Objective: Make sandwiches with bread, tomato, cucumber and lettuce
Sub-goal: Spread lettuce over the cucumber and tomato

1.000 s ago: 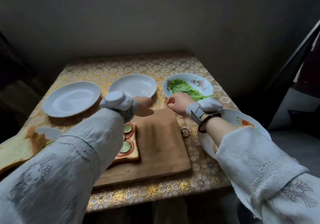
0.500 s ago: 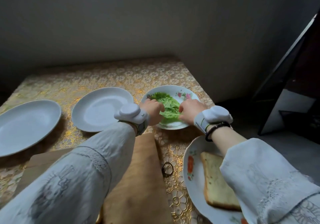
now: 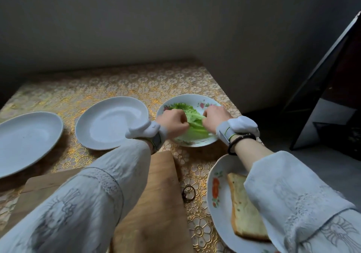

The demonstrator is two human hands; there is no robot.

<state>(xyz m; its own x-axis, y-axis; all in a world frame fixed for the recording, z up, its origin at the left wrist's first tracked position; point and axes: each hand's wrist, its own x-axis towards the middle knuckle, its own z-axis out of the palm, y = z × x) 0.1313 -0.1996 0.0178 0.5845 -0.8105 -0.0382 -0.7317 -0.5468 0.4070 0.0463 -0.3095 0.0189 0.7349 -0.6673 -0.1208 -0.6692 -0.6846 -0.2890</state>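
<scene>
Both hands have left the board and closed on the lettuce: a second ago they hovered over the board's far edge with curled, empty fingers, half a second ago they were just reaching the leaf, and now the left hand (image 3: 171,120) and the right hand (image 3: 214,117) each pinch it, fingers curled tight around its two ends with the leaf bunched between the knuckles. The lettuce (image 3: 192,122) is in the flowered bowl (image 3: 197,98) at about one o'clock on the table, its lower end resting near the bowl's near rim. The view has swung right with them, so the open sandwich base seen earlier on the board is now out of sight behind the left sleeve. The board (image 3: 156,204) sits at six o'clock, the bread (image 3: 241,209) on its plate (image 3: 212,213) at five o'clock, and two bare plates (image 3: 111,122) (image 3: 25,141) lie at eleven and nine o'clock. The two-handed grip suggests the leaf is about to be torn or lifted whole; that would make the lettuce layer next, with the bread to close the sandwich after. A hair tie (image 3: 188,192) lies between board and plate.
</scene>
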